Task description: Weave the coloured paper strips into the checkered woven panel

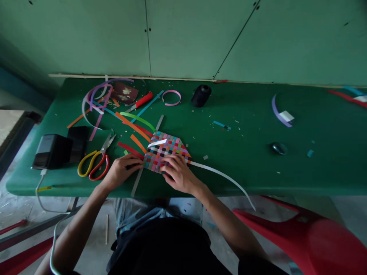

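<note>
A small woven mat (172, 147) of many-coloured strips lies on the green table in front of me, its upper right corner folded at a slant. My left hand (126, 168) is at its lower left edge, thumb and fingertips drawn together on the margin. My right hand (180, 173) rests on the lower right part with fingers spread, covering some of the weave. Loose orange strips (132, 126), a green strip (139, 119) and a red strip (130, 150) stick out leftward. A short white strip (157, 143) lies across the top, and a long white strip (220, 170) trails right past the table edge.
Left of the mat lie scissors (99, 156), a black power bank (53, 151) with a cable, and curled strips (94, 95). Behind are a red-handled knife (143, 100), a pink ring (172, 98) and a black thread spool (201, 95). A red chair (312, 236) stands right.
</note>
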The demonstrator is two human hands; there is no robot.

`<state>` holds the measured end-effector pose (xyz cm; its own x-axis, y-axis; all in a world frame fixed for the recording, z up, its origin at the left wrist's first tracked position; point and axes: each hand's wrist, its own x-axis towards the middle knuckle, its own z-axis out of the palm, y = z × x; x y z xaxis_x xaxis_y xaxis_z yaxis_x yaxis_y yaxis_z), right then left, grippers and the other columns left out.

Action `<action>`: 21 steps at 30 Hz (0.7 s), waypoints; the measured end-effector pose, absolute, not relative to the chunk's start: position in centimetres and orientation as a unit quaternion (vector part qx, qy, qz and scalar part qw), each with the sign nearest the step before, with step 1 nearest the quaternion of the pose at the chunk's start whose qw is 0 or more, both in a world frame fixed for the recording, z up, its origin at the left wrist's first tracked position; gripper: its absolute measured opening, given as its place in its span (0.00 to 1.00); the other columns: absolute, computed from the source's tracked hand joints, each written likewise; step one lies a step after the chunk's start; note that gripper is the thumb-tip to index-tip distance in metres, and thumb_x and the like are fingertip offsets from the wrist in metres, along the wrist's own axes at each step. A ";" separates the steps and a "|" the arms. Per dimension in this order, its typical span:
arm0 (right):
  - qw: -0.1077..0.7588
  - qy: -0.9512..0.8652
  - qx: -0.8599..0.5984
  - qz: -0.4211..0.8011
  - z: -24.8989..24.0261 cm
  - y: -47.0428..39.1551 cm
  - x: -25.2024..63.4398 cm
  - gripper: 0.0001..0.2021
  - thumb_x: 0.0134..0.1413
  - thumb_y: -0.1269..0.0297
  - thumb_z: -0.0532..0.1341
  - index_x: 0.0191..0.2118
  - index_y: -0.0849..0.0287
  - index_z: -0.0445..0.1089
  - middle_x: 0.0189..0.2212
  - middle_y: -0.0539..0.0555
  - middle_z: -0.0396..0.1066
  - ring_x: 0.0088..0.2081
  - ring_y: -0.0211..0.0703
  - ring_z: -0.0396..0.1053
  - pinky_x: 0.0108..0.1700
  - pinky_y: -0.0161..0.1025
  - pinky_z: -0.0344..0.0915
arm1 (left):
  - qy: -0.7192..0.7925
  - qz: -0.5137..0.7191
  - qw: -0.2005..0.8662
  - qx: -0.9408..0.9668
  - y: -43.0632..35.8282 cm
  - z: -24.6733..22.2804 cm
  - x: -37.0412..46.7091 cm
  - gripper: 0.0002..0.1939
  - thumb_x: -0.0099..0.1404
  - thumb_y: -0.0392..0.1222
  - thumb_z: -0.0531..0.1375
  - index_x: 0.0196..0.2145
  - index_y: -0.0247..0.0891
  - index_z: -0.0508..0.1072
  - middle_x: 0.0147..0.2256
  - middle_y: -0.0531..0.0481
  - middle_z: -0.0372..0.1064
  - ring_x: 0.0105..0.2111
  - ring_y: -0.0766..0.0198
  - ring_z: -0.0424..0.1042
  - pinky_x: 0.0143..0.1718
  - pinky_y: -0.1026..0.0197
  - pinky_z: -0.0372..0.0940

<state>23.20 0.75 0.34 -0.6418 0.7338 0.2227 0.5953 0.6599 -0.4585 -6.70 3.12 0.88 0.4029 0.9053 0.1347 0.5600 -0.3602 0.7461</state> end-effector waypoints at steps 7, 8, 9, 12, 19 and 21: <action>0.201 -0.890 -0.371 0.173 0.4 0.7 23.3 0.08 0.66 0.69 0.61 0.48 0.52 0.72 0.59 0.59 0.68 0.65 0.55 0.61 0.68 0.63 0.53 | 0.398 0.290 0.278 0.825 3.1 0.8 -7.0 0.11 0.75 0.44 0.62 0.50 0.45 0.83 0.47 0.49 0.80 0.45 0.61 0.81 0.53 0.58 0.77; 0.201 -0.890 -0.371 0.173 0.5 0.8 23.3 0.08 0.66 0.69 0.61 0.48 0.52 0.72 0.59 0.59 0.68 0.65 0.55 0.61 0.68 0.63 0.54 | 0.390 0.291 0.278 0.828 3.2 0.9 -7.1 0.11 0.75 0.44 0.61 0.50 0.45 0.83 0.47 0.49 0.80 0.45 0.62 0.81 0.53 0.58 0.77; 0.200 -0.890 -0.370 0.173 0.5 0.8 23.3 0.08 0.67 0.69 0.61 0.48 0.52 0.72 0.59 0.58 0.68 0.64 0.55 0.61 0.68 0.63 0.54 | 0.384 0.292 0.278 0.831 3.3 0.9 -7.1 0.11 0.75 0.43 0.61 0.49 0.45 0.83 0.47 0.49 0.81 0.45 0.62 0.81 0.53 0.58 0.78; 0.198 -0.891 -0.370 0.175 0.5 0.8 23.3 0.08 0.67 0.69 0.62 0.48 0.52 0.72 0.59 0.58 0.68 0.64 0.55 0.61 0.68 0.63 0.55 | 0.372 0.290 0.279 0.837 3.7 1.0 -7.2 0.10 0.75 0.42 0.61 0.46 0.44 0.84 0.45 0.49 0.82 0.45 0.61 0.82 0.53 0.59 0.78; 0.203 -0.890 -0.366 0.182 0.4 0.9 23.5 0.06 0.68 0.67 0.61 0.48 0.52 0.72 0.59 0.58 0.68 0.64 0.55 0.61 0.67 0.62 0.55 | 0.355 0.293 0.281 0.842 4.1 0.7 -6.9 0.09 0.74 0.41 0.62 0.44 0.44 0.85 0.44 0.48 0.83 0.46 0.61 0.82 0.52 0.58 0.78; 0.205 -0.889 -0.365 0.185 0.4 0.9 23.5 0.06 0.68 0.67 0.61 0.48 0.53 0.72 0.59 0.59 0.68 0.64 0.55 0.61 0.67 0.61 0.55 | 0.351 0.295 0.281 0.843 4.1 0.6 -6.7 0.09 0.74 0.40 0.63 0.44 0.44 0.85 0.44 0.48 0.83 0.45 0.61 0.82 0.51 0.58 0.78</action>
<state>23.51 0.91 0.39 -0.6490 0.7253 0.2296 0.5737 0.6648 -0.4785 -6.75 4.08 0.57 0.5787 0.7584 0.2999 0.4266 -0.5950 0.6812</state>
